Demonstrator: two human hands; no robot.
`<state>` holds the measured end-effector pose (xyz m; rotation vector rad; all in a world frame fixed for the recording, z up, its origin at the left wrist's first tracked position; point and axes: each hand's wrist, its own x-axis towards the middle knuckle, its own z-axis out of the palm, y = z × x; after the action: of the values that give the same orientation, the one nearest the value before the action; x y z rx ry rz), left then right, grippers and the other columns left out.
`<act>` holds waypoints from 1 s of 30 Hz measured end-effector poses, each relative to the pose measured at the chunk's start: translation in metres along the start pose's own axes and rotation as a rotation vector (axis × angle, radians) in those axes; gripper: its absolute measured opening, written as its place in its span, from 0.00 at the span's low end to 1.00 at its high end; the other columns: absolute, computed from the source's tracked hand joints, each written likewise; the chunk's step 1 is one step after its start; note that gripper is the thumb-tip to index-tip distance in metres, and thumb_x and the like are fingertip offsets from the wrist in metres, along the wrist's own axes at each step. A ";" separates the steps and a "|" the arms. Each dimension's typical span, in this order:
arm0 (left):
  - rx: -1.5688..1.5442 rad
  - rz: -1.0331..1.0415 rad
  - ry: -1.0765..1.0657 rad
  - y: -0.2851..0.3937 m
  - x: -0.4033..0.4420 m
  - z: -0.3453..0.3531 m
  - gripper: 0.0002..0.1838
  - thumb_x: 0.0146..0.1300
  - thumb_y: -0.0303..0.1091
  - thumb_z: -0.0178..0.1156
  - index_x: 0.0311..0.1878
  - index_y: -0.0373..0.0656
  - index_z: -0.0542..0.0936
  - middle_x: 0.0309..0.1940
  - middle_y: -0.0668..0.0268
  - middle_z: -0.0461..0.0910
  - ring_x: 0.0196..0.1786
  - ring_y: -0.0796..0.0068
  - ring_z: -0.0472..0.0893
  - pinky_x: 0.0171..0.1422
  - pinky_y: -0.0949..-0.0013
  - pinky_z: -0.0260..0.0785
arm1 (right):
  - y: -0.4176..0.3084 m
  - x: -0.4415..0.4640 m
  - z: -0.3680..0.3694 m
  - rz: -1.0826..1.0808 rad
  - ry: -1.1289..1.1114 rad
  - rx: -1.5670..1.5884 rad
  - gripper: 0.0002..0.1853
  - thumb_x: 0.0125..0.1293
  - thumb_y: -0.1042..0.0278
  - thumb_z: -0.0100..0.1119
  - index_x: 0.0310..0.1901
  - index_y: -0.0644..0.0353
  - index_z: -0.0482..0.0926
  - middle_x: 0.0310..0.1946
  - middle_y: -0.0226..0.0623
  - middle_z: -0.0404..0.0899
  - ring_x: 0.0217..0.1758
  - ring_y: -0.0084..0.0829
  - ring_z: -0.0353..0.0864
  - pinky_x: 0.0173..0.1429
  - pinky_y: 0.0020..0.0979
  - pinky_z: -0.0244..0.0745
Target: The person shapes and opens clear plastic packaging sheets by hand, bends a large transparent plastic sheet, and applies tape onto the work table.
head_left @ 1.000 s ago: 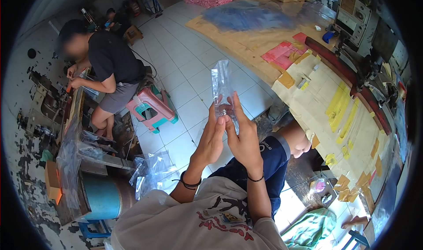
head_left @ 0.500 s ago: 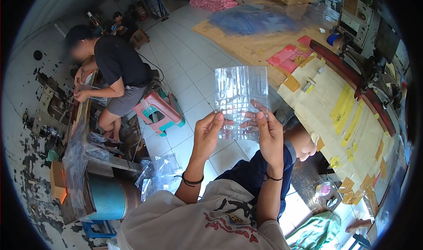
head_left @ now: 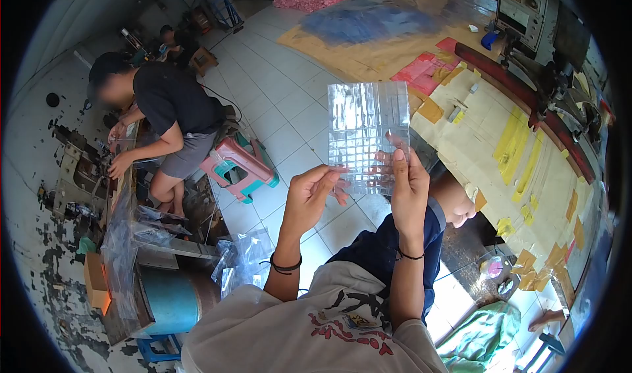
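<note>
A clear plastic sheet [head_left: 367, 120], marked with a grid of shiny lines, is held up in front of me above the tiled floor. My right hand [head_left: 411, 187] grips its lower right part, thumb in front and fingers showing through from behind. At the lower left edge, my left hand [head_left: 309, 198] pinches the sheet between thumb and forefinger, the other fingers loosely curled near the corner.
To the right stands a worktable [head_left: 490, 169] covered with taped paper, carrying a machine with a long red bar [head_left: 500, 80]. A pink and green stool [head_left: 240, 166] is left of centre, beside a co-worker [head_left: 174, 103] bent over a bench. Plastic sheets [head_left: 247, 258] lie below.
The sheet has risen slightly and shifted right with my right hand. My left hand now sits nearer its edge. The co-worker's hands have moved apart at the bench.
</note>
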<state>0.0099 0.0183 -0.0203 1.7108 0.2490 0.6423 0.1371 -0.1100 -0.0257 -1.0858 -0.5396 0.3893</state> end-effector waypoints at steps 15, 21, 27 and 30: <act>0.313 -0.022 0.093 0.010 -0.001 0.000 0.16 0.77 0.38 0.50 0.46 0.36 0.82 0.20 0.71 0.76 0.16 0.86 0.71 0.20 0.80 0.61 | -0.001 -0.001 0.003 0.000 -0.035 0.030 0.23 0.80 0.56 0.43 0.64 0.67 0.71 0.43 0.45 0.85 0.35 0.25 0.85 0.37 0.24 0.80; 0.089 0.062 0.103 0.006 0.016 -0.013 0.18 0.78 0.40 0.49 0.36 0.36 0.78 0.18 0.72 0.71 0.21 0.87 0.67 0.25 0.76 0.57 | -0.002 0.000 -0.003 0.008 -0.150 -0.080 0.21 0.80 0.60 0.43 0.64 0.67 0.71 0.40 0.42 0.86 0.34 0.24 0.85 0.36 0.23 0.79; 0.387 0.200 0.234 0.017 0.029 -0.014 0.20 0.75 0.38 0.52 0.27 0.34 0.71 0.15 0.69 0.65 0.21 0.85 0.61 0.25 0.73 0.53 | -0.006 0.000 0.000 0.017 -0.244 -0.116 0.20 0.79 0.63 0.44 0.63 0.67 0.72 0.38 0.42 0.87 0.31 0.26 0.86 0.35 0.24 0.80; 0.391 0.256 0.270 0.007 0.025 -0.014 0.19 0.75 0.37 0.52 0.28 0.34 0.71 0.16 0.71 0.66 0.22 0.86 0.61 0.25 0.72 0.53 | -0.005 -0.002 -0.003 0.016 -0.281 -0.164 0.19 0.79 0.63 0.45 0.63 0.66 0.73 0.38 0.40 0.87 0.31 0.25 0.86 0.36 0.24 0.80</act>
<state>0.0216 0.0407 -0.0047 2.0484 0.3665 1.0718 0.1375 -0.1153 -0.0224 -1.2008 -0.8232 0.5228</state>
